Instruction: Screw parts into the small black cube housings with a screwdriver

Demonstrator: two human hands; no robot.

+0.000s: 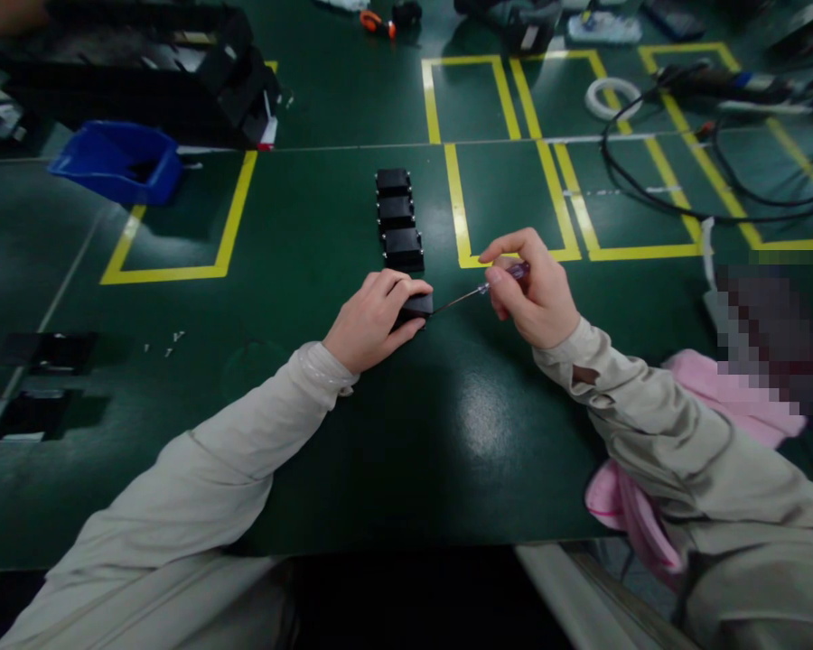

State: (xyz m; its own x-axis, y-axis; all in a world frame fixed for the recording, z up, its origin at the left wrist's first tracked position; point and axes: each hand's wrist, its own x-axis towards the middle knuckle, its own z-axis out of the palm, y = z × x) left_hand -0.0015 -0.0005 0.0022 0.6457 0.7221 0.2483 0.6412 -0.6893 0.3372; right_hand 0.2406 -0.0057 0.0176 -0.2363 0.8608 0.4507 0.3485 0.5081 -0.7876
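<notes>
Black, boxy plastic-looking part [418,307] is pinned by the left hand [372,323]. Slim purple-handled metal screwdriver [518,270], gripped in the right hand [543,302], is best held squarely aligned, though tip seating seems unclear.

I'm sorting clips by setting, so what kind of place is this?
Probably a workshop or assembly bench: a screwdriver in the right hand, loose screws on the green surface, and yellow tape outlines marking off areas.
</notes>
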